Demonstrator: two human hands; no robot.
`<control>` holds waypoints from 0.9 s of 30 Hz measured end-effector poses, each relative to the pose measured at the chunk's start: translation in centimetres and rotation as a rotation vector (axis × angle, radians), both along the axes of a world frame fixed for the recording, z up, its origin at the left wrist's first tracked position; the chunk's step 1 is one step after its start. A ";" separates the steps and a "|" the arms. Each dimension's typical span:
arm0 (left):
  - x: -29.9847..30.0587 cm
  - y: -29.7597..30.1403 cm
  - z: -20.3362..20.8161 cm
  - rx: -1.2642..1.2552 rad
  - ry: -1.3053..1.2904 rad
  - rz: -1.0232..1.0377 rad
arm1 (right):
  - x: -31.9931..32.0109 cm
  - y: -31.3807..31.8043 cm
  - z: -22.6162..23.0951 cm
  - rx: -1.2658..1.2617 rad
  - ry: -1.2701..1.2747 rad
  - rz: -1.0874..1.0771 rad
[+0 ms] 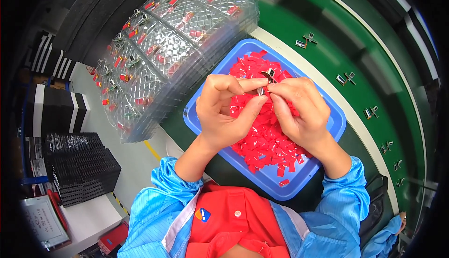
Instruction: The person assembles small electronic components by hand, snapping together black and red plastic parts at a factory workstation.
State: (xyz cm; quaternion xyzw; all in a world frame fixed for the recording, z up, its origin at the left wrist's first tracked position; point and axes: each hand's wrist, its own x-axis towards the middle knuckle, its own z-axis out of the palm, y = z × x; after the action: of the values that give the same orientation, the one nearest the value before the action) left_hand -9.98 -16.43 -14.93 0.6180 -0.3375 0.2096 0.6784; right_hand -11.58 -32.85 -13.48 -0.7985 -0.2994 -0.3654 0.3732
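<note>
Over the blue plastic tray, my left hand and my right hand meet with their fingertips close together. Between them is a small electronic part with a silver metal piece and a dark section. Thumb and index finger of the left hand pinch its silver end. The right hand's thumb and index finger press on the part from the other side; whether they also hold a scrap of film is hidden. Below both hands, the tray is heaped with small red film pieces.
Stacked clear blister trays holding red-tabbed parts stand at the upper left. Along the right curves a green conveyor belt carrying several small electronic parts. Black trays are piled at left. Another person's blue sleeve shows at lower right.
</note>
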 end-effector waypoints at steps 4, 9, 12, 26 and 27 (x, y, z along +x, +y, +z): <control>-0.3 0.0 0.1 -0.002 0.019 -0.029 | -0.2 -0.4 1.0 0.176 0.206 -0.037; -0.4 0.6 -0.5 -0.083 0.109 -0.051 | 1.0 -1.0 1.5 0.062 0.495 0.047; 0.0 1.0 -0.9 -0.060 0.171 -0.164 | 2.2 -1.2 -0.3 0.105 0.572 0.138; -1.4 8.9 2.6 0.537 0.141 0.315 | 20.7 -6.5 -4.7 -0.486 0.488 -0.455; -1.1 10.7 2.5 0.551 0.108 0.383 | 19.8 -6.8 -4.2 -0.470 0.429 -0.405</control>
State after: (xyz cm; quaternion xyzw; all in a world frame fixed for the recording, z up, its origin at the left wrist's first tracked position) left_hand -11.08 -5.75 -12.38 0.8405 -0.2231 0.2011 0.4510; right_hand 8.20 -39.61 -17.67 -0.9637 -0.1262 -0.1777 0.1545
